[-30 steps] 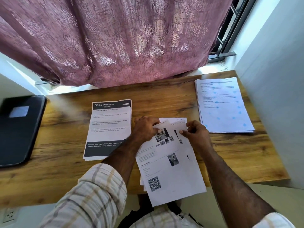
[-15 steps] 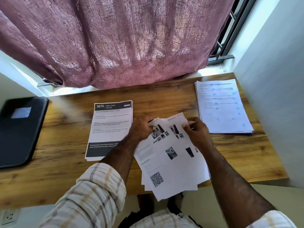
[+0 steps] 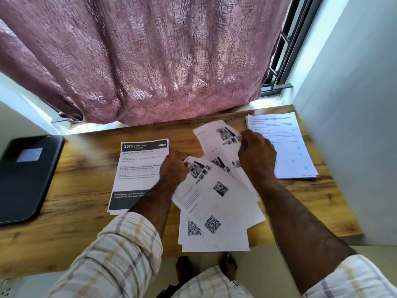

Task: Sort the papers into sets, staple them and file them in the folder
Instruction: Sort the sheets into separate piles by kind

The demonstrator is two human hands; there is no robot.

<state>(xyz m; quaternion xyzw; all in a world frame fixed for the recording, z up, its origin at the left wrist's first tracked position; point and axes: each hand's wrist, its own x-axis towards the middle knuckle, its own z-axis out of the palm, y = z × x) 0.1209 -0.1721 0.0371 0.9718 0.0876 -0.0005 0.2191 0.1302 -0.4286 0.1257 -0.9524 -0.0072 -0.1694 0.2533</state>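
Note:
A fanned bundle of white sheets with small photos and QR codes (image 3: 217,211) lies at the front middle of the wooden desk (image 3: 81,211), hanging over its edge. My left hand (image 3: 174,168) pinches the bundle's upper left corner. My right hand (image 3: 256,153) grips a single photo sheet (image 3: 214,138), lifted and pulled toward the back right. A stack headed "3675" (image 3: 139,171) lies left of my hands. A stack with blue dots (image 3: 285,147) lies at the right. A black folder (image 3: 25,177) rests at the desk's left end.
A pink curtain (image 3: 150,61) hangs over the window behind the desk. A white wall (image 3: 354,125) borders the desk's right side. My feet show on the floor below the front edge.
My right hand has lifted one photo sheet off the bundle and carried it up and to the right. The sheets under my left hand have fanned out wider.

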